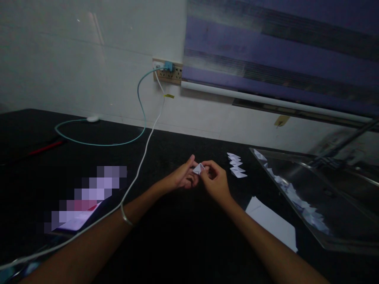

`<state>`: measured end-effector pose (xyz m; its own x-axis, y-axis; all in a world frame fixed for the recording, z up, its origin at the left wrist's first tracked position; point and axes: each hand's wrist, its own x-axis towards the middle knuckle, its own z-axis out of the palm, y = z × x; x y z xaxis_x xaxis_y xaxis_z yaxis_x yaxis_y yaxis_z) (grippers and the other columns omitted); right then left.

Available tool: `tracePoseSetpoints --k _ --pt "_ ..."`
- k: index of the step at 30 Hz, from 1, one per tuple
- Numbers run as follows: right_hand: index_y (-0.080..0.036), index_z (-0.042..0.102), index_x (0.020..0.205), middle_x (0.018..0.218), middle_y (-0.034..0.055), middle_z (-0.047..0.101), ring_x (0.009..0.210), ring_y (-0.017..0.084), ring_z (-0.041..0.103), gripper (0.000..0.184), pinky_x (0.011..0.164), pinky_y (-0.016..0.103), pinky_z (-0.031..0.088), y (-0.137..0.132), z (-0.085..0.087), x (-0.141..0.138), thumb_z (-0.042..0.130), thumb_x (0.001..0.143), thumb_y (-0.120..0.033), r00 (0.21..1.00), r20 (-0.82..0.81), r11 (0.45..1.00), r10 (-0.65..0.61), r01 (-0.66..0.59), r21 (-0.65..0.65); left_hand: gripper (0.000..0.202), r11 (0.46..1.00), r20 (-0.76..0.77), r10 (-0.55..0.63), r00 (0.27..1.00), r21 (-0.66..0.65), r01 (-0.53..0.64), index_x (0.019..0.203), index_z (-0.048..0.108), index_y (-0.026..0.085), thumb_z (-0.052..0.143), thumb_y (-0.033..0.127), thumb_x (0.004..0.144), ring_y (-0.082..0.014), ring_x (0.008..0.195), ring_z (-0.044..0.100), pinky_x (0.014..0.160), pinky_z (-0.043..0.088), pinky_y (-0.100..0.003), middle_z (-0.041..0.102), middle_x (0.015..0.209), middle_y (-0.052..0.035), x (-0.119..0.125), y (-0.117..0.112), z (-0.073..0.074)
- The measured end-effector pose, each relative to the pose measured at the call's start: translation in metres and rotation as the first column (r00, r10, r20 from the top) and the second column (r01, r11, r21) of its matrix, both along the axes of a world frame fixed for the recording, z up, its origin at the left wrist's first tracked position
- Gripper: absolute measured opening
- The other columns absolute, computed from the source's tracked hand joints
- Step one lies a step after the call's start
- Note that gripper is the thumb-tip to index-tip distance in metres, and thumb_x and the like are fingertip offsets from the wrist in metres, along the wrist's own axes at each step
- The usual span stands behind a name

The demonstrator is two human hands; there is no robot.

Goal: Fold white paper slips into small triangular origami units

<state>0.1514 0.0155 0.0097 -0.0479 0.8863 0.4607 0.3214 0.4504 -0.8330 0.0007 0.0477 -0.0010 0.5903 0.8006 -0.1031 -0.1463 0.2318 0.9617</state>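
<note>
A small folded paper triangle (198, 169), white, is held up between my two hands over the dark countertop. My right hand (216, 179) pinches its right side between thumb and fingers. My left hand (186, 175) supports the left side on its curled fingers, with its thumb raised off the paper. To the right of my hands, several folded paper pieces (236, 165) lie in a row. A stack of white paper (271, 223) rests beside my right forearm.
More folded paper pieces (302, 199) line the left edge of a metal sink (331, 189). At left lies a lit screen (79, 219), partly pixelated. A white cable (144, 156) crosses my left forearm from the wall socket (174, 75). A teal cable (103, 144) loops behind.
</note>
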Motion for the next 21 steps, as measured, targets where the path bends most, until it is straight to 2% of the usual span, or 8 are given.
tracePoseSetpoints --k 3,5,6,8,10,13,17,21 --pt "-0.017 0.063 0.086 0.063 -0.0022 0.053 0.056 0.013 0.052 0.009 0.051 0.023 0.042 0.001 0.002 0.001 0.060 0.080 -0.024 0.996 -0.045 0.997 -0.080 0.080 -0.003 0.052 0.974 -0.017 0.159 0.987 0.164 -0.155 0.104 0.045 0.021 0.041 0.070 0.087 -0.0109 0.053 0.053 0.040 0.029 -0.016 0.056 0.070 0.0012 -0.001 -0.010 0.008" --pt "-0.017 0.062 0.085 0.062 -0.0028 0.052 0.055 0.012 0.051 0.009 0.050 0.023 0.041 0.001 0.004 0.001 0.061 0.079 -0.024 0.990 -0.061 0.992 -0.129 0.129 -0.003 0.041 0.899 -0.095 0.324 0.941 0.340 -0.275 0.102 0.044 0.021 0.053 0.058 0.086 -0.0088 0.053 0.049 0.044 0.030 -0.016 0.054 0.073 0.0030 -0.003 -0.016 0.012" --pt "-0.017 0.062 0.085 0.061 -0.0031 0.052 0.055 0.012 0.050 0.009 0.050 0.022 0.041 0.001 0.004 0.001 0.062 0.078 -0.023 0.987 -0.068 0.989 -0.145 0.145 -0.005 0.037 0.838 -0.106 0.409 0.907 0.438 -0.326 0.099 0.044 0.021 0.057 0.052 0.086 -0.0080 0.054 0.046 0.046 0.030 -0.017 0.053 0.074 0.0036 -0.004 -0.018 0.014" --pt "-0.017 0.062 0.085 0.060 -0.0038 0.051 0.054 0.011 0.049 0.010 0.050 0.022 0.040 0.001 0.004 0.000 0.063 0.077 -0.023 0.986 -0.082 0.989 -0.145 0.144 -0.016 0.031 0.733 -0.151 0.478 0.865 0.610 -0.299 0.091 0.045 0.020 0.060 0.047 0.086 -0.0076 0.056 0.043 0.050 0.030 -0.019 0.051 0.075 0.0038 -0.006 -0.021 0.017" --pt "-0.017 0.061 0.086 0.060 -0.0043 0.050 0.053 0.011 0.049 0.012 0.050 0.022 0.040 0.001 0.004 -0.001 0.065 0.077 -0.024 0.990 -0.092 0.994 -0.108 0.106 -0.031 0.029 0.681 -0.217 0.470 0.856 0.706 -0.195 0.082 0.046 0.018 0.058 0.044 0.088 -0.0085 0.058 0.041 0.053 0.030 -0.021 0.049 0.072 0.0036 -0.008 -0.023 0.018" --pt "-0.019 0.057 0.092 0.062 -0.0054 0.050 0.053 0.010 0.049 0.018 0.049 0.021 0.040 0.000 0.001 -0.002 0.065 0.078 -0.025 0.992 -0.127 0.999 0.000 -0.006 -0.049 0.028 0.668 -0.285 0.432 0.856 0.738 -0.091 0.077 0.048 0.017 0.053 0.042 0.091 -0.0106 0.062 0.042 0.058 0.031 -0.023 0.049 0.069 0.0029 -0.010 -0.023 0.019" --pt "-0.022 0.050 0.101 0.065 -0.0062 0.050 0.053 0.010 0.049 0.024 0.049 0.021 0.041 -0.001 -0.002 -0.001 0.063 0.082 -0.030 0.971 -0.183 0.985 0.156 -0.168 -0.050 0.029 0.708 -0.302 0.353 0.886 0.705 -0.042 0.087 0.055 0.016 0.047 0.044 0.094 -0.0130 0.070 0.049 0.064 0.035 -0.024 0.057 0.080 -0.0001 -0.011 -0.024 0.023" --pt "-0.024 0.046 0.102 0.068 -0.0065 0.049 0.054 0.010 0.049 0.027 0.049 0.020 0.039 0.000 -0.003 -0.001 0.063 0.082 -0.030 0.968 -0.184 0.983 0.171 -0.181 -0.040 0.029 0.739 -0.313 0.303 0.900 0.674 -0.014 0.093 0.057 0.016 0.046 0.043 0.095 -0.0145 0.074 0.053 0.067 0.037 -0.025 0.062 0.087 -0.0024 -0.011 -0.025 0.026"
